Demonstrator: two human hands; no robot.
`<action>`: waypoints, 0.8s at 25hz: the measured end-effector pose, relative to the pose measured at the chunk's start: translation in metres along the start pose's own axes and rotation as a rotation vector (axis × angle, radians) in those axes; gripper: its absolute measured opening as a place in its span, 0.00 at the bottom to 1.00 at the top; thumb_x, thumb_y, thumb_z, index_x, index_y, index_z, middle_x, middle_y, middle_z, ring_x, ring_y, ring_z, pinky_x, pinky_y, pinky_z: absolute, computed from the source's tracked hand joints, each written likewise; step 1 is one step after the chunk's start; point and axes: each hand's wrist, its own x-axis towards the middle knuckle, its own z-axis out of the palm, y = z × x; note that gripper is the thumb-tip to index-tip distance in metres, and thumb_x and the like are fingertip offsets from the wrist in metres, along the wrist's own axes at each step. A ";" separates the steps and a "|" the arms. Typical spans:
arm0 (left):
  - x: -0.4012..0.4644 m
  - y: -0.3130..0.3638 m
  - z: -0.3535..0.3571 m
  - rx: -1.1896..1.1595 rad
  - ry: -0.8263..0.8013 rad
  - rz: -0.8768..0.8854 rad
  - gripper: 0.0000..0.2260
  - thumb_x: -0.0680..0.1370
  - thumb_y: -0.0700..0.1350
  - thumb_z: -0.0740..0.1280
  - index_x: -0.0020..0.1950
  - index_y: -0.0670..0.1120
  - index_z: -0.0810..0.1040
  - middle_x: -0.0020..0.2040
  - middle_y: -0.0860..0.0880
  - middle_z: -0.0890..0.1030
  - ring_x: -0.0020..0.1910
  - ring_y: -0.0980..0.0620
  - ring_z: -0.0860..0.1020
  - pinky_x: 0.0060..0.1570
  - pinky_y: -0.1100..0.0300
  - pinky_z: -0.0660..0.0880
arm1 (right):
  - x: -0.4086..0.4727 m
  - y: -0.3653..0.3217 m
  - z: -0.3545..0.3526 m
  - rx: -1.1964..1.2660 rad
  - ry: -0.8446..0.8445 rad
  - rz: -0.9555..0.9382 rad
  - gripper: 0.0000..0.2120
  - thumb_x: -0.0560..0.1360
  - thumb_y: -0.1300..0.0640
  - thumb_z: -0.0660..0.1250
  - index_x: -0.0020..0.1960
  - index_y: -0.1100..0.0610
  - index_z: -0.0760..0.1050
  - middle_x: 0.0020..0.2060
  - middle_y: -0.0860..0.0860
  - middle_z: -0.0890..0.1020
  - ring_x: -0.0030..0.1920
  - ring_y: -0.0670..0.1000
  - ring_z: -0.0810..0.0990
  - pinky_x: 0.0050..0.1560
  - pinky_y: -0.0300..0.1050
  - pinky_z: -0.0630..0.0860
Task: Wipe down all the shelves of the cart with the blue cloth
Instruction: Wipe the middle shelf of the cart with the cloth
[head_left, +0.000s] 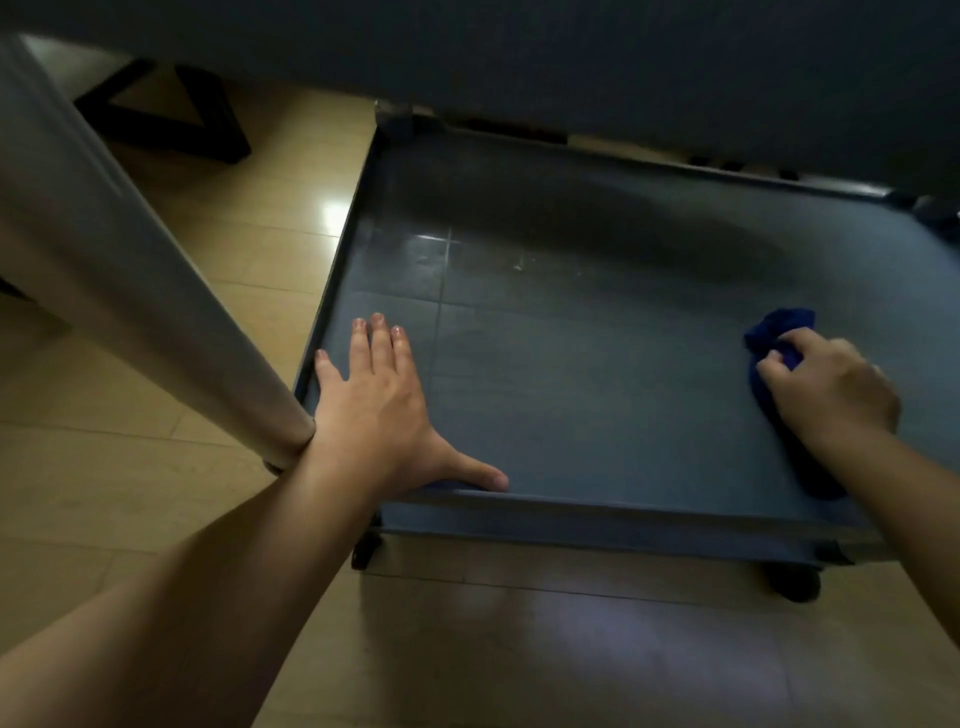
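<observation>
Left hand (371, 410), fingers spread flat on shelf (597, 364), likely steadies cart. Right hand (826, 389) fingers grip bunched cloth (774, 332) at shelf's right side to wipe.

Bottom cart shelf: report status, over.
Left hand flat, bracing grey bottom shelf. Right hand gripping bunched blue cloth at right side. Shelf surface unobstructed.

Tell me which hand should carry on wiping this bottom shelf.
Right. The right hand already grips the blue cloth bunched on the shelf. The left hand lies flat and empty near the shelf's left edge, apparently bracing the cart, so it would need the cloth passed over.
</observation>
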 end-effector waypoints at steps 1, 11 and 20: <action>0.000 0.000 -0.001 0.002 -0.004 0.005 0.84 0.38 0.93 0.46 0.82 0.42 0.31 0.84 0.38 0.34 0.83 0.39 0.35 0.79 0.31 0.43 | -0.002 0.004 0.002 0.019 -0.007 0.018 0.19 0.78 0.42 0.59 0.63 0.51 0.74 0.55 0.65 0.77 0.51 0.71 0.77 0.49 0.57 0.73; 0.047 0.013 -0.024 -0.147 0.026 -0.034 0.82 0.41 0.92 0.52 0.83 0.45 0.33 0.85 0.39 0.38 0.82 0.34 0.36 0.77 0.29 0.40 | -0.007 -0.099 -0.034 0.574 0.185 -0.175 0.14 0.76 0.45 0.67 0.58 0.50 0.80 0.54 0.59 0.83 0.54 0.62 0.80 0.52 0.50 0.75; 0.073 0.008 -0.024 -0.256 0.053 -0.104 0.81 0.46 0.88 0.64 0.83 0.45 0.33 0.85 0.41 0.39 0.83 0.38 0.36 0.78 0.34 0.36 | -0.049 -0.282 -0.015 0.690 -0.028 -0.868 0.16 0.75 0.51 0.71 0.62 0.50 0.81 0.58 0.55 0.82 0.58 0.56 0.79 0.63 0.52 0.74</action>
